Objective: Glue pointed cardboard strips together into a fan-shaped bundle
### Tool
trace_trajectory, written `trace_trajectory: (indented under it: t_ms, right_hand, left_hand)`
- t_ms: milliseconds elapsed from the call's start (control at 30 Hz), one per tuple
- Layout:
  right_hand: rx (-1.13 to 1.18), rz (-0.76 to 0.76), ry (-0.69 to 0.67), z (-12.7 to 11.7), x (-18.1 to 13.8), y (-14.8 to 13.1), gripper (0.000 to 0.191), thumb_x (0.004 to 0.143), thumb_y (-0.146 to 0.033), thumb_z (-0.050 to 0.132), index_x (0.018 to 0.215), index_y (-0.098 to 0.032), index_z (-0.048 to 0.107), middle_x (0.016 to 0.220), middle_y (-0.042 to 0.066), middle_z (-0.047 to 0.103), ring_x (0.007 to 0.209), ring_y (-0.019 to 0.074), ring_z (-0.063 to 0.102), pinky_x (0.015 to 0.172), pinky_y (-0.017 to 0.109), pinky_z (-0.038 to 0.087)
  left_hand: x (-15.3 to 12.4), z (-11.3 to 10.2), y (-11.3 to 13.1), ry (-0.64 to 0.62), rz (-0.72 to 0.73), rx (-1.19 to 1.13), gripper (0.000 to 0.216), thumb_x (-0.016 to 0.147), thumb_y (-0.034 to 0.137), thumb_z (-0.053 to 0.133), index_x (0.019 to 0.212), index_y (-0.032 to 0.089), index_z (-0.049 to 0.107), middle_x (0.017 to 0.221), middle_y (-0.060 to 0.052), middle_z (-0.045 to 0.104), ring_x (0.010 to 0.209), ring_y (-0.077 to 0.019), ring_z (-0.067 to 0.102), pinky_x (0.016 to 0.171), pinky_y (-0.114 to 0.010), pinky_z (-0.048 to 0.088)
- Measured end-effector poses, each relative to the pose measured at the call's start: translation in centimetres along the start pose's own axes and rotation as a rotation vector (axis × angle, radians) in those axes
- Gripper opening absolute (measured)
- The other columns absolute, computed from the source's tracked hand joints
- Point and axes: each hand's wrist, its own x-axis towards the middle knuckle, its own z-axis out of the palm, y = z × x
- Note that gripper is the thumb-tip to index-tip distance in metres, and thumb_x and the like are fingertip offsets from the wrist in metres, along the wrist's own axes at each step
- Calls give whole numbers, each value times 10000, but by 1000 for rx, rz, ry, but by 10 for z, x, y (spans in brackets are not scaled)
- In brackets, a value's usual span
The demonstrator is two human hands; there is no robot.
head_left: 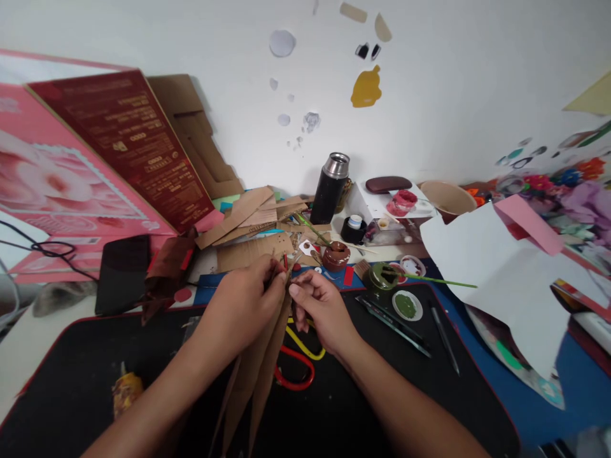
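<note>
Long, narrow pieces of brown cardboard (260,375) hang between my arms, their upper tips brought together. My left hand (243,305) is closed, thumb and fingers pinching the cardboard near its top. Just to the right, my right hand (327,312) is also closed, thumb and index finger at the edge of the same tip; its lower fingers are curled. The exact contact between the fingertips is small and partly hidden. Below the hands, scissor handles, a red loop (312,375) and a yellow loop (304,348), lie on the black mat (363,407), with their blades covered.
Cardboard scraps (255,251) pile up behind the hands. A black flask (329,191), a brown paint jar (336,256) and a green paint jar (382,278) stand nearby. Pens (394,326) lie right, by white paper (491,280). A phone (123,273) and pink box (71,159) are left.
</note>
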Motion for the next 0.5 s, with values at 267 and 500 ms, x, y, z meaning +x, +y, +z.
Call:
trace_trajectory:
  t_ms: [267, 500]
  right_hand:
    - [12, -6, -7, 2, -1, -3, 434, 840, -570, 839, 924, -236, 574, 476, -100, 591, 347, 97, 487, 343, 166, 380]
    - [22, -5, 24, 0, 1, -3, 445, 842, -594, 831, 914, -232, 583, 483, -100, 591, 337, 93, 478, 347, 174, 389]
  left_hand:
    - [-1, -6, 4, 16, 23, -45, 348, 1002, 488, 472, 929, 227, 691, 864, -56, 796, 805, -262, 745, 699, -346, 428]
    - [-2, -7, 3, -41, 26, -151, 465, 998, 532, 510, 1250, 204, 723, 1000, -77, 828, 906, -279, 776, 794, -372, 529]
